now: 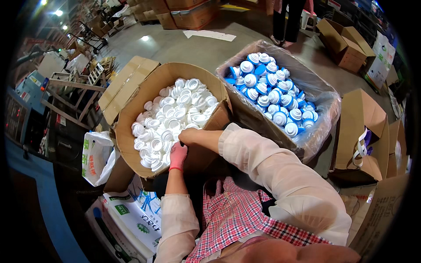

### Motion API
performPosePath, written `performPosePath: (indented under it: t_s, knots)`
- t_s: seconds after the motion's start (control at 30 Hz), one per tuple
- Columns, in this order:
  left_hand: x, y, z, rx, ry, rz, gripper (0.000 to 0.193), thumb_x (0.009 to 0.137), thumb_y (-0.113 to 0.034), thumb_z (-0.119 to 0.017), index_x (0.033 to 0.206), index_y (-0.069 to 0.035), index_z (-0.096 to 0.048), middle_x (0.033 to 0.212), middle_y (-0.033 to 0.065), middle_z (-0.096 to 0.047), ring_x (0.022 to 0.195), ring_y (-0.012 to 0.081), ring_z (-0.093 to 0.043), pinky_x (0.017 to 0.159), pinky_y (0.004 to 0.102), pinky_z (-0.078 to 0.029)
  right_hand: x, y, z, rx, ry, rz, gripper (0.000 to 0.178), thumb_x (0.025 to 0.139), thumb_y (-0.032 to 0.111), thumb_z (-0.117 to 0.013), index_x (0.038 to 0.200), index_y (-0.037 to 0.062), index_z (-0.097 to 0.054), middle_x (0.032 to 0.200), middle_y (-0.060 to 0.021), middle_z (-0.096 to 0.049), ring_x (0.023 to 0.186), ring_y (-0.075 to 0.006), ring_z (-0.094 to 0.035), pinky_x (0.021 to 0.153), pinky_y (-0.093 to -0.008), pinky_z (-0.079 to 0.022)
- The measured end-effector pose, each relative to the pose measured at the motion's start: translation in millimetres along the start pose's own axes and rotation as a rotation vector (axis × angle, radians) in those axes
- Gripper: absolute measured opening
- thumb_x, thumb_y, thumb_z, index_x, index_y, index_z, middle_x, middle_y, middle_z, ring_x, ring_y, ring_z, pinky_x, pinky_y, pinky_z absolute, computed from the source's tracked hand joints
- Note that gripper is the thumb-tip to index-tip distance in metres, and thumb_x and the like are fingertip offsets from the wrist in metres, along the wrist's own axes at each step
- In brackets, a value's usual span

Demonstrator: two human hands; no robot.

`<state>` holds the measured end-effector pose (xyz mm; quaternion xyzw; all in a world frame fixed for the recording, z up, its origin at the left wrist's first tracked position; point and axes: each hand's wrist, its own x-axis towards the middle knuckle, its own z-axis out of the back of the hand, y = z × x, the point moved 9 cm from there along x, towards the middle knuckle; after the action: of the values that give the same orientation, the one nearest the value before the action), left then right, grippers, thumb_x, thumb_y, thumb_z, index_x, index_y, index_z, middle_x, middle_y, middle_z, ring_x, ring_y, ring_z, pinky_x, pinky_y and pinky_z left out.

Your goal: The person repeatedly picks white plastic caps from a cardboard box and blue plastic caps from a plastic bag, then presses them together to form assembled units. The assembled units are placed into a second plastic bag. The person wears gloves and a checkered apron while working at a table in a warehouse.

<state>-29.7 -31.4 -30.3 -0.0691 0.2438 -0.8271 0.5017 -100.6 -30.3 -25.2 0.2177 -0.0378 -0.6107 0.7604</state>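
My left hand [178, 155], in a pink glove, is closed at the near edge of a large cardboard box [127, 144]. Bare and bent downward, my right hand [189, 136] meets its fingertips. A small dark spot shows where the hands meet; what they grip there is too small to name. Beneath and beyond them, the box holds a heap of white, round, ringed plastic pieces [175, 111]. To the right, a second box lined with clear plastic film [322, 118] holds similar white ringed pieces with blue rims [274, 90].
Open cardboard boxes [362, 131] stand at the right. A white plastic bag [97, 153] hangs left of the white pieces' box, near a metal frame [72, 98]. Printed sheeting [138, 215] lies by my left arm. Another person's legs [287, 22] show at the far side.
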Motion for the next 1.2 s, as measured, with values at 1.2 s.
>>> performPosePath:
  t_s: [1.2]
  knots:
    - [-360, 424, 88, -0.154, -0.739, 0.901, 0.033, 0.085, -0.031, -0.063, 0.105, -0.004, -0.064, 0.104, 0.0196, -0.067, 0.1, 0.0369, -0.062, 0.087, 0.0443, -0.048, -41, 38, -16, -0.102, 0.031, 0.355, 0.029, 0.069, 0.019, -0.073, 0.093, 0.007, -0.061, 0.09, -0.0143, -0.065, 0.091, -0.0362, -0.062, 0.074, -0.0448, -0.048]
